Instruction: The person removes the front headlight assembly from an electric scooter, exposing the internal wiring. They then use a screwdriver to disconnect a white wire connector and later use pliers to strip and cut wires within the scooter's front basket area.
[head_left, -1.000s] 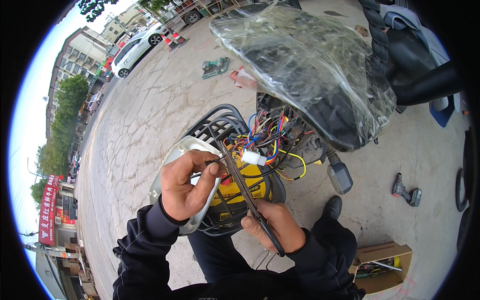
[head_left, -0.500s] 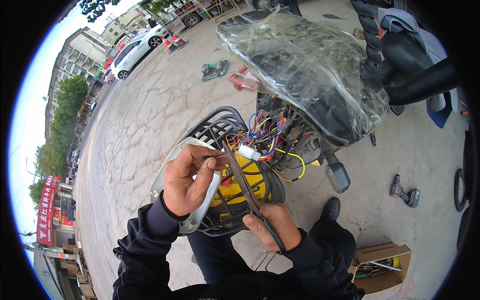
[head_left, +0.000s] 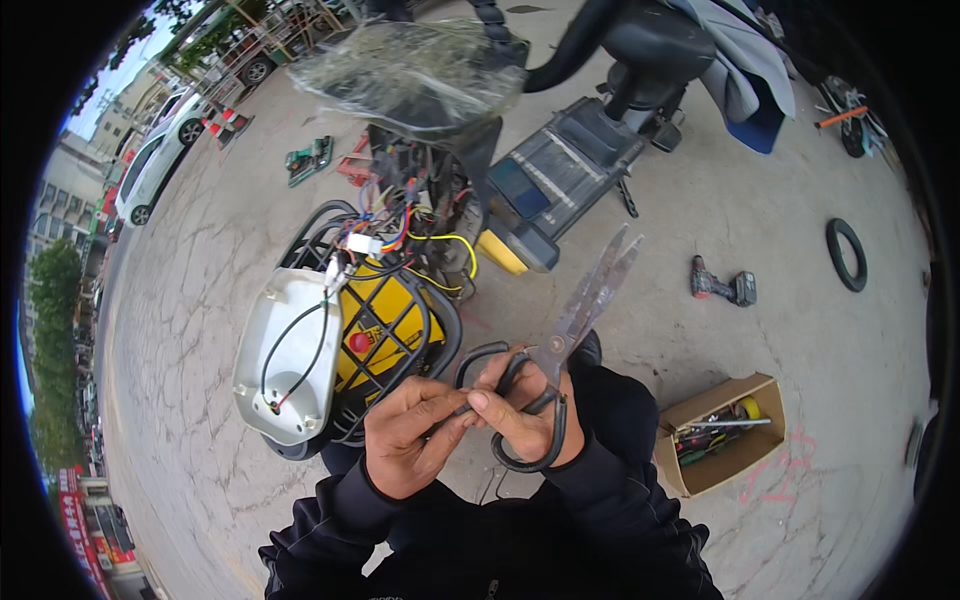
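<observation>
My right hand (head_left: 525, 425) holds a pair of long metal scissors (head_left: 590, 305) by their black loop handles. The blades point up and away to the right, slightly parted. My left hand (head_left: 408, 440) is closed in a pinch, its fingertips meeting my right thumb around a thin black piece (head_left: 462, 408), perhaps sleeving or wire; its kind is unclear. Beyond my left hand lies a white shell (head_left: 250, 375) with a black cable (head_left: 323, 340) coming out of it. It rests against a black basket (head_left: 452, 325) holding a yellow case (head_left: 372, 340). Colourful wires with a white connector (head_left: 364, 244) hang behind.
A scooter (head_left: 570, 165) stands behind, its front wrapped in clear plastic (head_left: 410, 70). On the ground at right are a cordless drill (head_left: 722, 284), a tyre (head_left: 846, 255) and a cardboard box (head_left: 690, 480) of tools. A green tool case (head_left: 309, 160) lies far left.
Both hands have drawn back from the wires and come together. The scissors have swung from pointing up-left to up-right. My view has shifted right, and the white shell now shows its cable.
</observation>
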